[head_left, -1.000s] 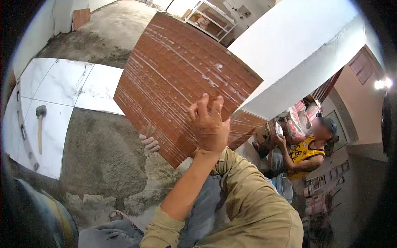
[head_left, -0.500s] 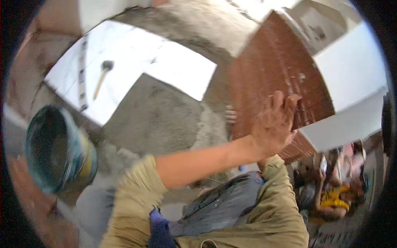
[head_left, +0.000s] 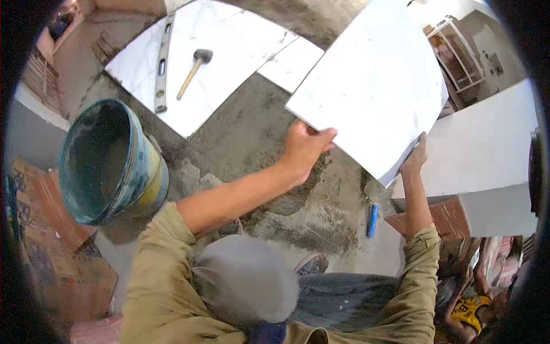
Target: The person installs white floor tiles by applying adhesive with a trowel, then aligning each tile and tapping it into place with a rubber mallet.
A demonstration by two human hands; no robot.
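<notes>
A large white, grey-veined tile [head_left: 372, 86] is tilted above the floor, glossy face up. My left hand [head_left: 306, 150] is closed on its near left edge, thumb at the top and the other fingers partly hidden. At the near right edge, my right hand [head_left: 415, 157] grips the same tile, its fingers mostly hidden. Beneath and beside it is rough grey mortar [head_left: 235, 126]. White laid tiles [head_left: 229, 34] border the mortar, with a rubber mallet [head_left: 195, 71] and a spirit level [head_left: 163, 69] lying on them.
A mortar-stained green bucket [head_left: 71, 166] stands at the left, near cardboard boxes [head_left: 86, 286]. A blue cylindrical object [head_left: 372, 221] lies on the floor below my right hand. Rightward are a brown panel [head_left: 450, 218] and a white surface [head_left: 481, 155]. A person in yellow [head_left: 471, 312] is at lower right.
The tile has turned from its brown back to its white face. My left hand has moved left and down from the brown side to the near edge; my right hand now shows.
</notes>
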